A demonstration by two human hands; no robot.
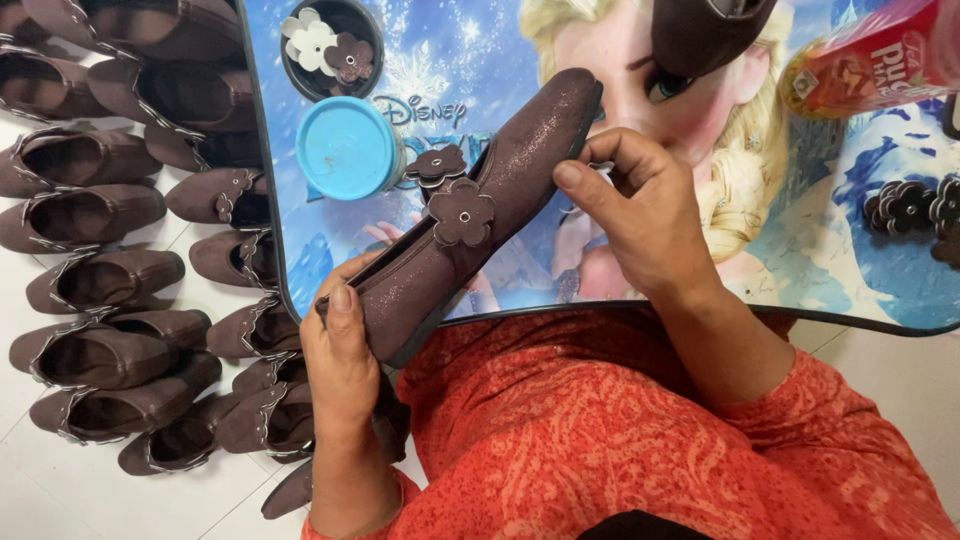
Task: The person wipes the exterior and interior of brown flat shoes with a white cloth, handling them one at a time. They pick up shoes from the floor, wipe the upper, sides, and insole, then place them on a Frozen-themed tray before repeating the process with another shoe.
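Observation:
I hold a dark brown glittery flat shoe (500, 180) tilted on its side over a small printed table (850, 290). My left hand (340, 360) grips its heel end at the lower left. My right hand (640, 210) pinches the toe end's edge with thumb and fingers. Two brown fabric flowers sit on the shoe's upper: a larger flower (462, 212) and a smaller flower (437, 164) beside it.
A round blue lid (345, 148) and a dark cup of flower pieces (330, 45) stand on the table. More brown flowers (915, 210) lie at right, near a red tube (870, 65). Several brown shoes (100, 280) cover the white floor at left.

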